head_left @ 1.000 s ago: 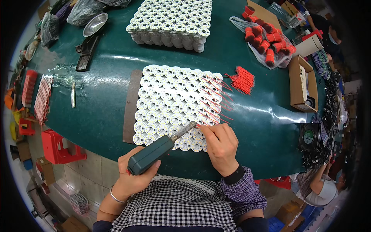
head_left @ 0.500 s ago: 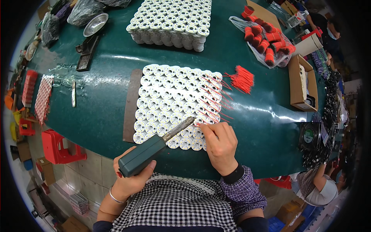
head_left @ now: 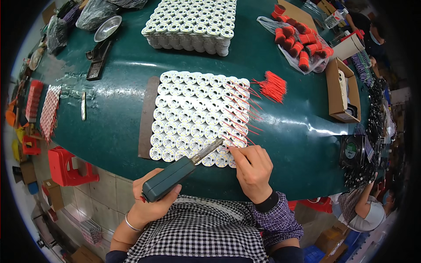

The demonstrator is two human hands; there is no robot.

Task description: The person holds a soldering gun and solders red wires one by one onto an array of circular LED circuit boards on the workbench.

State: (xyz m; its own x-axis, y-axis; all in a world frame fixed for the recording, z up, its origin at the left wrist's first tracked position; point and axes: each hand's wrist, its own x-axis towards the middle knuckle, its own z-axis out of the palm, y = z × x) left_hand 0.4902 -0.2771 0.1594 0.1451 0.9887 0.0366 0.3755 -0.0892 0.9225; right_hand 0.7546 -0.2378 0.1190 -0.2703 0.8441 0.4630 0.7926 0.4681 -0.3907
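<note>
Left hand (head_left: 151, 201) wrapped round the handle of a green soldering gun (head_left: 169, 179), metal barrel slanting up and right; right hand (head_left: 254, 170) closed in a pinch, thumb and forefinger on a red wire (head_left: 227, 148), just beside the barrel's tip; whether tip and wire touch, cannot tell; both over the near right part of a grid of white round boards (head_left: 186, 116), each with a centre hole, flat on the green table (head_left: 302, 171); loose red wires (head_left: 245, 107) stick out over the grid's right edge; brown strip (head_left: 148, 118) along its left edge; bundle of red wires (head_left: 272, 87) near its far right corner; taller stack of white round boards (head_left: 188, 41) beyond; cardboard box (head_left: 332, 96) and clear bag (head_left: 319, 66) of red-wrapped bunches off right; metal bowl (head_left: 108, 30) far left.
</note>
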